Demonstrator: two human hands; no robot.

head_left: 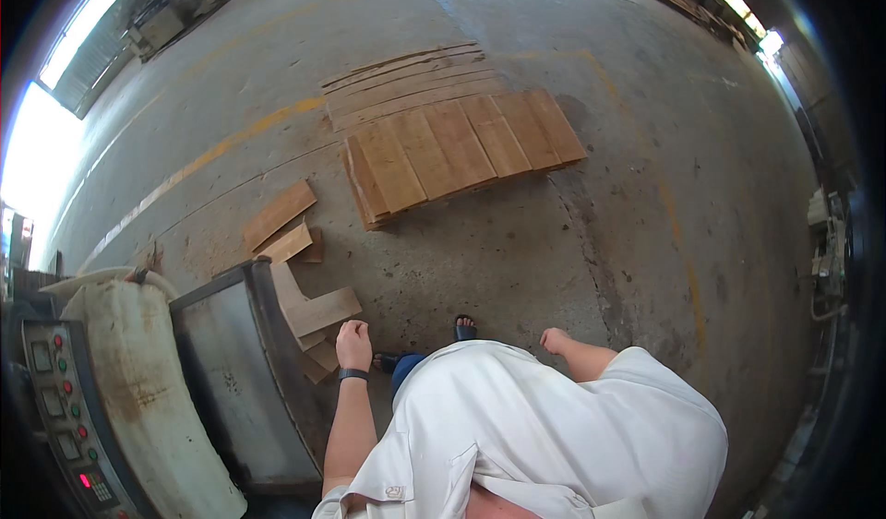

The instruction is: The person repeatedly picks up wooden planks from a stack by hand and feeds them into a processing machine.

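Observation:
My left hand (pixel 353 345), with a dark band on its wrist, hangs with curled fingers and nothing visible in it. It is nearest to some pale thin wooden pieces (pixel 323 310) lying loosely over each other beside a machine. My right hand (pixel 555 340) is off to my right, fingers folded in, with no object showing in it. On the floor in front of me sits a low stack of brown wooden boards (pixel 448 155), its top ones laid side by side. Thin wooden sheets (pixel 415 87) with ragged far edges lie just behind the stack.
At my left stands a machine with a stained pale housing (pixel 138 381), a dark-framed metal panel (pixel 242 371) and a button control panel (pixel 69 408). More brown board pieces (pixel 280 214) lie beyond it. A yellow floor line (pixel 249 131) runs past the stack. Equipment (pixel 175 16) stands far left.

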